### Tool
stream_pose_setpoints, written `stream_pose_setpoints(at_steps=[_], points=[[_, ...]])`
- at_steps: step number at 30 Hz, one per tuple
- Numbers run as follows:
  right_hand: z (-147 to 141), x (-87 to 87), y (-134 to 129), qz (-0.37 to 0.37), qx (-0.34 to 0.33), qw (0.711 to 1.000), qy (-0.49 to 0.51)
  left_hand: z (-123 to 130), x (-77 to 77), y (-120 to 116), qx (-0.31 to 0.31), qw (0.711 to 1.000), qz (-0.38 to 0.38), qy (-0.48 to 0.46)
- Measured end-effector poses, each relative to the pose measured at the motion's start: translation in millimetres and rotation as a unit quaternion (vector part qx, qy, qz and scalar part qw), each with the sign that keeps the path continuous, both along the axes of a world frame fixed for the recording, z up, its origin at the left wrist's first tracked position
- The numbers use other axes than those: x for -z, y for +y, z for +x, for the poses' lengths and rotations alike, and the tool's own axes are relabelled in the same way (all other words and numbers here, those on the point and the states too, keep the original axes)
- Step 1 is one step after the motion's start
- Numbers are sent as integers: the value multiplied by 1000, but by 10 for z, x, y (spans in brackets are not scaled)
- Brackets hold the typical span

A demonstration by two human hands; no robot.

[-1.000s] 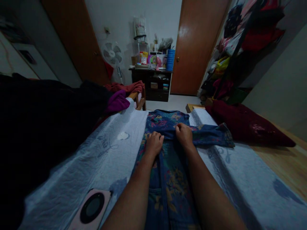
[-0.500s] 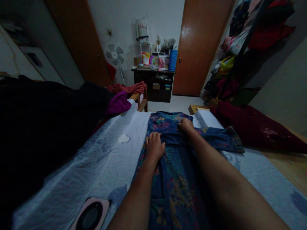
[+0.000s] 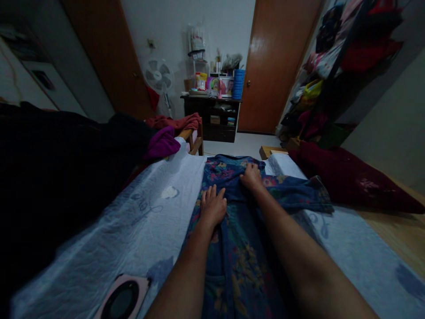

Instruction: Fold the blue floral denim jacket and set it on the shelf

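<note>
A blue denim jacket (image 3: 247,257) with a floral print lies spread on the bed, one sleeve (image 3: 292,190) stretched out to the right and ending in a patterned cuff. My left hand (image 3: 213,206) rests palm down on the left side of the jacket, fingers apart. Farther up and to the right, my right hand (image 3: 251,176) lies on the cloth with its fingers extended over it, near where the sleeve begins. Neither hand grips the fabric visibly. Part of the jacket is hidden under my forearms.
A pale quilted sheet (image 3: 133,221) covers the bed. A pink-edged device with a black ring (image 3: 124,297) lies at lower left. Dark clothes (image 3: 66,168) are heaped on the left, beside a purple cloth (image 3: 162,144). A dark red cushion (image 3: 352,179) sits on the right.
My right hand has moved slightly left, and its curled fingers have opened out onto the cloth. My left hand's fingers have spread wider. The view has shifted a little.
</note>
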State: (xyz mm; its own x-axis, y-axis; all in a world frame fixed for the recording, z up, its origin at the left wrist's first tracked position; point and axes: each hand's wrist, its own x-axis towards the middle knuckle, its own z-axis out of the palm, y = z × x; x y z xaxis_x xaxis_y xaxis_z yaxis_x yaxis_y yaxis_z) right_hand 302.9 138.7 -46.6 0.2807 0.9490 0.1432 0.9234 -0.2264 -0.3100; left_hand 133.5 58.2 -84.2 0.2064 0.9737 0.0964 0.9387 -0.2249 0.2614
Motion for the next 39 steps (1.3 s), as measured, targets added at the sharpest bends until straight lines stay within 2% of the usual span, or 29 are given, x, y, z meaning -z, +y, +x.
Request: stream_pose_setpoints(at_steps=[2, 4, 6, 8, 11, 13, 15, 16, 18, 20, 21, 23, 27, 30, 35, 39], points=[[-127, 61, -120, 9, -48, 999, -8, -2, -10, -4, 1, 1000, -3, 8], [-191, 155, -230, -28, -103, 994, -9, -4, -15, -7, 2, 1000, -3, 11], [-153, 240, -300, -70, -122, 990, -11, -7, -16, -10, 3, 1000, -2, 11], [-26, 277, -321, -102, -103, 989, -18, -8, -17, -9, 3, 1000, 0, 9], [175, 229, -300, -134, -41, 990, -30, -7, -25, -2, 1, 1000, -7, 4], [189, 165, -286, -146, -6, 989, -34, -6, -33, 8, -2, 1000, -14, -1], [68, 120, -285, -134, -6, 990, -31, -7, -38, 19, -3, 1000, -17, -8], [-31, 112, -290, -121, -22, 992, -25, -9, -37, 24, -2, 1000, -16, -11], [-244, 126, -303, -86, -103, 991, -7, -14, -27, 32, 0, 1000, -15, -19], [-391, 166, -319, -94, -174, 980, 10, -23, -6, 40, 0, 999, -11, -30], [-418, 189, -328, -99, -186, 977, 13, -29, 8, 46, 0, 999, -8, -36], [-384, 233, -344, -103, -165, 981, 9, -44, 35, 67, 1, 999, -1, -53], [-200, 304, -369, -80, -77, 994, -13, -81, 70, 140, -4, 995, 8, -101], [-168, 341, -378, -64, -57, 996, -14, -100, 97, 178, -13, 992, 25, -121], [-214, 354, -386, -56, -54, 997, 3, -80, 142, 157, -40, 996, 37, -77], [-209, 342, -389, -58, -50, 997, 10, -55, 33, 227, -46, 999, -11, -14]])
